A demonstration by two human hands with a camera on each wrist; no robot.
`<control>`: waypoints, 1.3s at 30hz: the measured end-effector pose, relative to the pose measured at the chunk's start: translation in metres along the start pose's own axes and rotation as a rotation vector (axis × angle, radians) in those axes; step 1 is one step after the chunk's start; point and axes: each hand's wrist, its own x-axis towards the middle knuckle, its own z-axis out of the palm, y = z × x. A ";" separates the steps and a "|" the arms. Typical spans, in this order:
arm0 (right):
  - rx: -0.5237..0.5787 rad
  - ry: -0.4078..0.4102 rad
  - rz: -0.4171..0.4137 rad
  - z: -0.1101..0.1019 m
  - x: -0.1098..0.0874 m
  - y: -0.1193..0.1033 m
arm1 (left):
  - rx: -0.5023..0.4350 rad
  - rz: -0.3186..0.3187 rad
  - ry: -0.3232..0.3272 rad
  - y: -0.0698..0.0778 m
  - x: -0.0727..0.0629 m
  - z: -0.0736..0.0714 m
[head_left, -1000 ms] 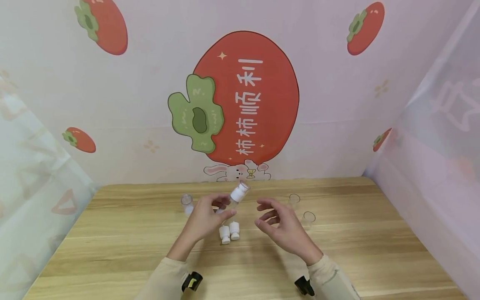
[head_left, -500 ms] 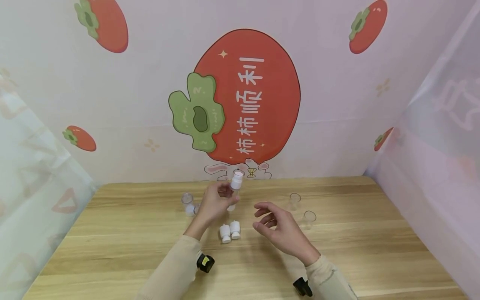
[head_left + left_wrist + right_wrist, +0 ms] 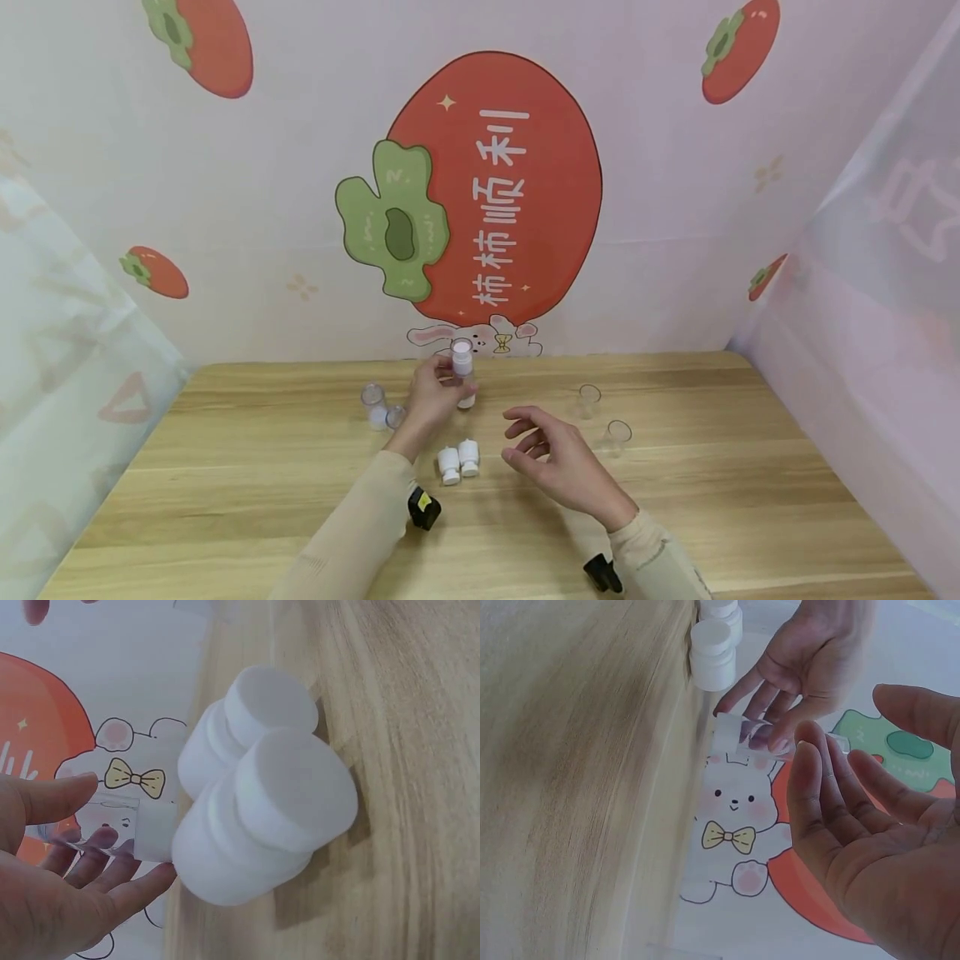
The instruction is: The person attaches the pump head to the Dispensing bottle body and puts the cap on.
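Note:
In the head view my left hand (image 3: pixel 433 398) grips a small clear bottle with a white pump top (image 3: pixel 462 360), upright near the table's back edge. Fingers and thumb curl round its clear part in the left wrist view; a white end (image 3: pixel 155 832) pokes out. Whether its lower end touches the table I cannot tell. My right hand (image 3: pixel 557 460) hovers right of it with loosely bent fingers and nothing held. Between the forearms are two white pump heads (image 3: pixel 449 466) (image 3: pixel 468 458), side by side on the wood.
Left of my left hand stand a clear, white-bottomed container (image 3: pixel 373 405) and a clear round-rimmed piece (image 3: pixel 395 417). Two clear cups (image 3: pixel 589 402) (image 3: pixel 618 437) stand beyond my right hand. Behind the wooden table (image 3: pixel 690 475) hangs a printed backdrop (image 3: pixel 652 208).
My left hand has moved forward and slightly left with the bottle, which went from tilted to upright. A clear round-rimmed piece at the left has come into sight. My right hand has barely shifted.

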 end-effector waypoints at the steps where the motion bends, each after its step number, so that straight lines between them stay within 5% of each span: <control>1: -0.001 -0.002 0.001 0.000 0.000 0.000 | -0.002 -0.006 0.006 0.000 0.001 0.001; 18: -0.014 -0.029 0.019 0.000 0.000 -0.001 | 0.026 0.017 0.070 -0.005 0.008 0.015; 39: -0.022 -0.056 0.035 0.000 -0.004 0.001 | 0.048 0.001 0.153 -0.009 0.006 0.014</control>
